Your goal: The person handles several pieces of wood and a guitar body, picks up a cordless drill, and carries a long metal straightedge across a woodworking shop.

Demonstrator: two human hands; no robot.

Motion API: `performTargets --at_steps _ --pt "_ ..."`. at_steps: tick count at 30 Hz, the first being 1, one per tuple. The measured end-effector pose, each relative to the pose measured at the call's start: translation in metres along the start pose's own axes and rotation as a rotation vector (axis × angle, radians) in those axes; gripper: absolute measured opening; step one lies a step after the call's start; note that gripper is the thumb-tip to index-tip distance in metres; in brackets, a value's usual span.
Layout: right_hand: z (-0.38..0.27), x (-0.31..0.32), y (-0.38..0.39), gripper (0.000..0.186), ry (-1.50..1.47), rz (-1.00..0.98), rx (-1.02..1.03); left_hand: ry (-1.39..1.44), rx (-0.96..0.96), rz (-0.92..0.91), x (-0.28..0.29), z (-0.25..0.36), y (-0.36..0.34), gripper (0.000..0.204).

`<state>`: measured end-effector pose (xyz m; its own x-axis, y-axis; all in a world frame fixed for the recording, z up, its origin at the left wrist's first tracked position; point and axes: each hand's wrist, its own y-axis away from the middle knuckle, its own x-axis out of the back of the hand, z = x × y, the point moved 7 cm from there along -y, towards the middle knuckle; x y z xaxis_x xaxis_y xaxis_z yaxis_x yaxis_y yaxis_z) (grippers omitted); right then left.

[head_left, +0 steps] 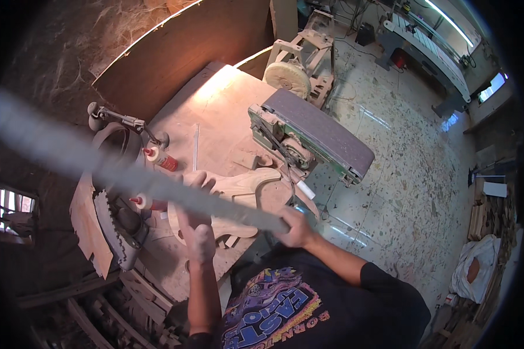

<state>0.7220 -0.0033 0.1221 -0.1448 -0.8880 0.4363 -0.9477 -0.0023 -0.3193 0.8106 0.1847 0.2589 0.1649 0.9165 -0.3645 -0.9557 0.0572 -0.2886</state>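
Note:
A long grey bar-like strip (140,186), smeared by motion, slants across the view from upper left down to my right hand (297,228). My right hand is closed round its lower end; I cannot make out its exact kind. Behind the strip, my left hand (199,232) is raised with fingers stretched apart; whether it touches the strip is unclear. Under both lies a pale wooden guitar body (244,185) with curved horns, partly hidden, on the dusty workbench (183,125). Two white glue bottles with red caps, one farther (160,158) and one nearer (149,202), stand left of it.
A belt sander (314,131) with a dark belt stands at the bench's right. Beyond it is a wooden frame with a round wheel (286,80). A thin metal ruler (196,145) and a jointed lamp arm (125,120) are on the left. Wood scraps (145,296) lie below.

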Motion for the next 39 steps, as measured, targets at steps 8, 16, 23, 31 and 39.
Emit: performTargets --at_steps 8,16,23,31,39 --pt "0.024 -0.055 -0.039 0.03 -0.179 -0.218 0.23 0.161 -0.279 -0.145 0.013 0.139 0.05 0.034" --pt "0.282 0.025 0.041 0.066 0.688 -0.147 -0.922 -0.098 -0.154 -0.132 0.071 0.233 0.13 0.037" --pt "0.354 -0.002 0.058 0.061 0.339 -0.262 -0.832 -0.424 0.047 0.414 0.178 0.197 0.221 0.039" --pt "0.276 0.058 0.115 0.031 0.119 -0.051 -0.935 -0.538 0.221 0.497 0.172 0.143 0.246 0.041" --pt "0.196 0.074 0.1 0.031 0.11 -0.124 -0.818 -0.511 0.2 0.546 0.179 0.118 0.249 0.041"
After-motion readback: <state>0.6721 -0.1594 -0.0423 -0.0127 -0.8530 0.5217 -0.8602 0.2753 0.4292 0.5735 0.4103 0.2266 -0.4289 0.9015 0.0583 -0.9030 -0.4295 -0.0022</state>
